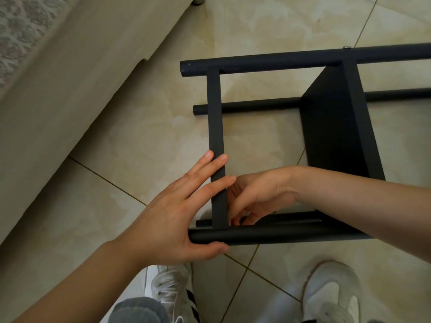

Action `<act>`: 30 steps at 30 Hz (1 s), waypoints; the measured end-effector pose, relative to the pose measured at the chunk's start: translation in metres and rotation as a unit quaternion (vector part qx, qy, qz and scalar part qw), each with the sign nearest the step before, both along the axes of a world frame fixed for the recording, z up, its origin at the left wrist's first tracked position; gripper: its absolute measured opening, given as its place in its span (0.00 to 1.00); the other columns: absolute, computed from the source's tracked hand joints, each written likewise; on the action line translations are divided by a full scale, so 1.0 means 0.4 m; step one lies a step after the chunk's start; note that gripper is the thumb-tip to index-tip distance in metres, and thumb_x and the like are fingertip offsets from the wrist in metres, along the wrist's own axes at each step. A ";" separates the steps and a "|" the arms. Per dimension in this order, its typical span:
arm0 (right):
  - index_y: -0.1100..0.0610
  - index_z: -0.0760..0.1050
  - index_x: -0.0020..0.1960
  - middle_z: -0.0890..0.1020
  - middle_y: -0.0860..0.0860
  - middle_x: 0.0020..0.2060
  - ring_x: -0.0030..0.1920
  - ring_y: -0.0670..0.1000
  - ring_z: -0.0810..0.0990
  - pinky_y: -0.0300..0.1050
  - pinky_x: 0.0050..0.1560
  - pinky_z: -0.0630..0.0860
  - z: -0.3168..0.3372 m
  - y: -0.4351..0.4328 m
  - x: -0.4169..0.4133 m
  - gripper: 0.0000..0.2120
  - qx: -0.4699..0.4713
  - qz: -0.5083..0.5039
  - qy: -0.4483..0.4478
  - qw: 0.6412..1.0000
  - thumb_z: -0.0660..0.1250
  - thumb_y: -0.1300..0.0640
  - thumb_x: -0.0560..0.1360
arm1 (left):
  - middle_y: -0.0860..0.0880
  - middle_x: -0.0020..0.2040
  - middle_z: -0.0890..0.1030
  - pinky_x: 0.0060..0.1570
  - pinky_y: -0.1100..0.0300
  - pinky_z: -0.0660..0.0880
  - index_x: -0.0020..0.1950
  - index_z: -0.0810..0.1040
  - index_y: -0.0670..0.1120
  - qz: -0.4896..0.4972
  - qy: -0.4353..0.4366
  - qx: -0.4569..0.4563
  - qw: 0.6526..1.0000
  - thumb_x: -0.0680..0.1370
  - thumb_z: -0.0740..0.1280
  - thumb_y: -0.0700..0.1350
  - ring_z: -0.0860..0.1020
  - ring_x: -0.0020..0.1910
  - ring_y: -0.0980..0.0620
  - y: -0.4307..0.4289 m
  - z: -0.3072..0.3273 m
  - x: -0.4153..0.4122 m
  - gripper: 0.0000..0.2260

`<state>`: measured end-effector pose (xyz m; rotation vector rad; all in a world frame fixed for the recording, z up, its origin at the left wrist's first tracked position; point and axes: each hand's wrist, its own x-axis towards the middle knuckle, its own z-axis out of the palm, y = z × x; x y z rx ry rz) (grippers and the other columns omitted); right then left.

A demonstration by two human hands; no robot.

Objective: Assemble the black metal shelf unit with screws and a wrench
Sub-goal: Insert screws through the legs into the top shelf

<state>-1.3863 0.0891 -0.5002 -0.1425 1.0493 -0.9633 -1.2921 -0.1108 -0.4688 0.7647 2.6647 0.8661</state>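
Left fingers (210,186) straight on shelf (215,117); right fingers (240,206) curled.

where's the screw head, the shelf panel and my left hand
screw head (347,47): head view, on its silver top.
shelf panel (335,127): head view, middle of its broad black face.
left hand (172,213): head view, back of the hand, below the knuckles.

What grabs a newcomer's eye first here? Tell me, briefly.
The black metal shelf frame lying on its side on the beige tiled floor, right of centre. The left hand presses straight fingers against its flat black end shelf, thumb under the near round tube, while the right hand reaches inside that corner, fingers curled.
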 end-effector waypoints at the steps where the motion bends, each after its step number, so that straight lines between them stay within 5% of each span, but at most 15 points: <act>1: 0.62 0.79 0.50 0.80 0.55 0.42 0.43 0.51 0.79 0.48 0.54 0.75 0.000 -0.001 0.001 0.06 0.000 0.000 0.000 1.000 0.63 0.66 0.79 | 0.52 0.83 0.52 0.77 0.62 0.52 0.80 0.62 0.50 0.000 0.000 -0.001 1.000 0.72 0.70 0.64 0.48 0.82 0.50 0.000 0.000 0.000 0.41; 8: 0.65 0.75 0.60 0.77 0.58 0.44 0.45 0.54 0.77 0.50 0.56 0.73 0.013 -0.015 -0.005 0.11 0.026 0.027 0.036 0.999 0.65 0.64 0.79 | 0.52 0.83 0.52 0.78 0.60 0.54 0.80 0.62 0.50 0.000 0.006 -0.006 1.000 0.72 0.70 0.65 0.48 0.82 0.50 0.000 0.000 0.000 0.41; 21: 0.62 0.78 0.58 0.81 0.57 0.48 0.50 0.54 0.79 0.52 0.62 0.75 0.044 -0.007 -0.010 0.09 0.011 0.042 0.081 0.996 0.64 0.63 0.79 | 0.53 0.83 0.51 0.73 0.51 0.58 0.80 0.60 0.53 0.013 0.015 -0.012 1.000 0.71 0.69 0.67 0.47 0.82 0.49 -0.002 -0.006 0.007 0.42; 30: 0.57 0.78 0.62 0.84 0.53 0.55 0.56 0.52 0.83 0.48 0.61 0.78 0.112 0.047 -0.005 0.12 0.009 0.061 0.176 0.983 0.65 0.57 0.80 | 0.69 0.80 0.51 0.73 0.58 0.56 0.79 0.50 0.69 0.190 -0.125 0.099 0.969 0.64 0.73 0.67 0.51 0.80 0.63 0.014 -0.024 0.074 0.49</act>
